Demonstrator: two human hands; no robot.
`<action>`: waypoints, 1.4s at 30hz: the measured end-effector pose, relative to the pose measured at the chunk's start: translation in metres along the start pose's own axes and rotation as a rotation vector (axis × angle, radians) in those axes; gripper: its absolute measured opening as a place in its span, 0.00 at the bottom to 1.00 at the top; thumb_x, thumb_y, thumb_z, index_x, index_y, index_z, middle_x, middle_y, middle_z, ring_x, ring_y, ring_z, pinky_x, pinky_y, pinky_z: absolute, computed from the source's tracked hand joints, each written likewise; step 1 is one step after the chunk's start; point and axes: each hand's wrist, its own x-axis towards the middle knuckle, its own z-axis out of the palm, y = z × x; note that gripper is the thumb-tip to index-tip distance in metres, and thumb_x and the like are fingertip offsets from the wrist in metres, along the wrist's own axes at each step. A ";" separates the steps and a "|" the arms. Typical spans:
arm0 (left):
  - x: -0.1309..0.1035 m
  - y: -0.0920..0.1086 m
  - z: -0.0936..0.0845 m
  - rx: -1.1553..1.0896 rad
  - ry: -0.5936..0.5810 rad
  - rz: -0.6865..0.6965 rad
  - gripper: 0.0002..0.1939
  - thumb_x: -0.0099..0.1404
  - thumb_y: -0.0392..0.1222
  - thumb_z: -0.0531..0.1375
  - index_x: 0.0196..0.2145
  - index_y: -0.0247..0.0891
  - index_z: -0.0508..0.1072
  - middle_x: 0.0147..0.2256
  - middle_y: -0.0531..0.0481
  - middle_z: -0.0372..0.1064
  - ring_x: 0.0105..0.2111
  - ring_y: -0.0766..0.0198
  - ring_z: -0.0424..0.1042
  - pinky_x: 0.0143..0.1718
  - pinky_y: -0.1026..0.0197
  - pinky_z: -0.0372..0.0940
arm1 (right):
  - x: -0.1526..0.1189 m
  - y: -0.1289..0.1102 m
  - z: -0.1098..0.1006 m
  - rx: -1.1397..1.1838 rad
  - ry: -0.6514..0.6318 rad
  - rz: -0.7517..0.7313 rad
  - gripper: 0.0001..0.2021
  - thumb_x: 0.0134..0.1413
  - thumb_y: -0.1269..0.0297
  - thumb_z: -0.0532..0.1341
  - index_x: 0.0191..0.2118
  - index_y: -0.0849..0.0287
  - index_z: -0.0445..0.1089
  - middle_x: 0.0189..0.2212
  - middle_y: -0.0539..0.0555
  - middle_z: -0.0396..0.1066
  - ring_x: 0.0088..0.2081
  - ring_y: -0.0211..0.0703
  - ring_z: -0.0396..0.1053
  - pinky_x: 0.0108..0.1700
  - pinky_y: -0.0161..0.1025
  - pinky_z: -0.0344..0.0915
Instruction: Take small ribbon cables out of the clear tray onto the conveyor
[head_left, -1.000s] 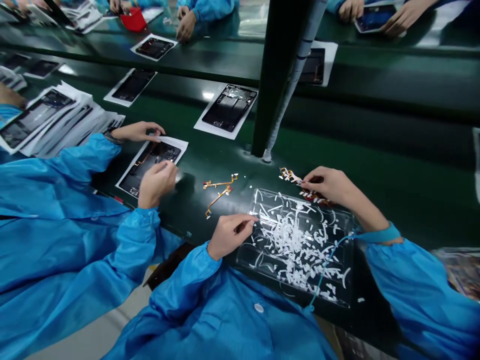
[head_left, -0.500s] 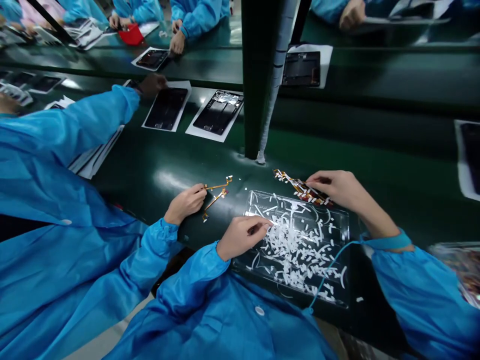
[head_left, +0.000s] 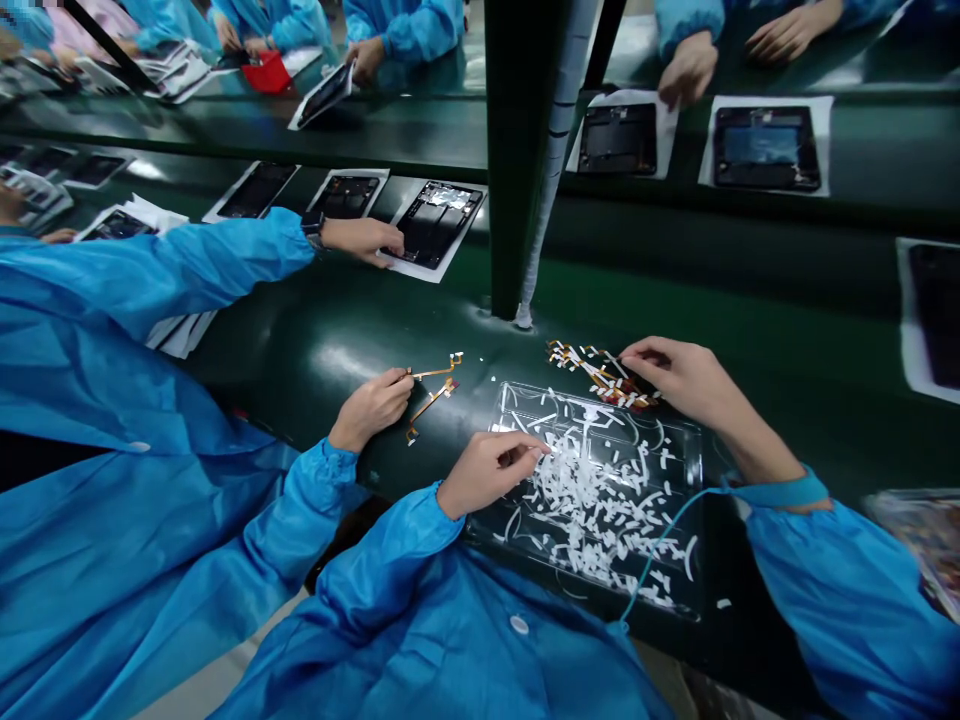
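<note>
The right hand [head_left: 679,378] still pinches a flex cable from the pile [head_left: 600,372]; the left hand [head_left: 487,472], fingers together, stays at the clear tray [head_left: 675,440]. A co-worker's hand [head_left: 360,240] has reached a device frame [head_left: 435,222]. No writing is readable.

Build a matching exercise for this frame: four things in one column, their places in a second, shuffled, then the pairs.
Things
1. left hand
2. right hand
3. co-worker's hand
4. white strips

Places
A. at the two orange flex cables lying on the green belt
B. piled in the clear plastic tray
C. at the tray's left edge, fingertips pinched together
D. on the heap of flex cables beyond the tray

Pairs: 1-C, 2-D, 3-A, 4-B
</note>
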 end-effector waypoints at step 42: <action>0.025 0.045 0.046 0.252 0.343 0.183 0.05 0.66 0.32 0.63 0.38 0.38 0.80 0.36 0.52 0.79 0.30 0.70 0.75 0.33 0.66 0.70 | -0.140 -0.091 0.042 0.314 0.284 -0.070 0.06 0.66 0.63 0.63 0.44 0.54 0.77 0.36 0.51 0.78 0.35 0.40 0.74 0.37 0.38 0.69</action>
